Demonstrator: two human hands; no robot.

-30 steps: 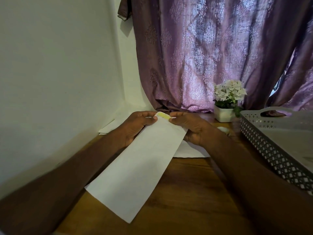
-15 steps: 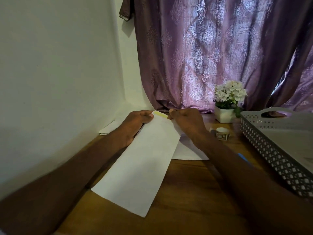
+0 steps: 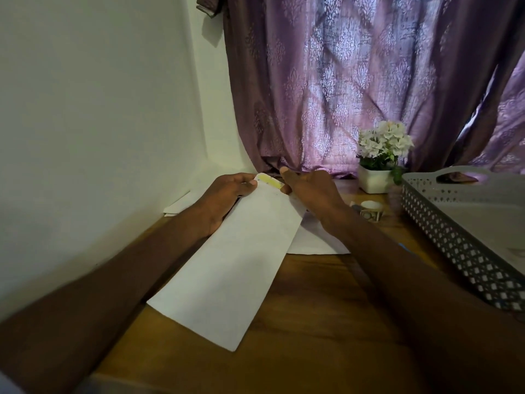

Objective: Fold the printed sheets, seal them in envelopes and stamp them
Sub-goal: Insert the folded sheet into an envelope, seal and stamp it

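Both hands pinch the far end of the envelope (image 3: 235, 260): left hand (image 3: 224, 194) closed on its corner, right hand (image 3: 309, 191) fingertips at the yellow adhesive strip (image 3: 270, 181). Mid-frame on the table (image 3: 312, 336), it looks light, floppy, best gripped by edges.

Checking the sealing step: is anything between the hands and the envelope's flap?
Nothing visible. The left hand and right hand both already touch the envelope at its far end, beside the yellow strip.
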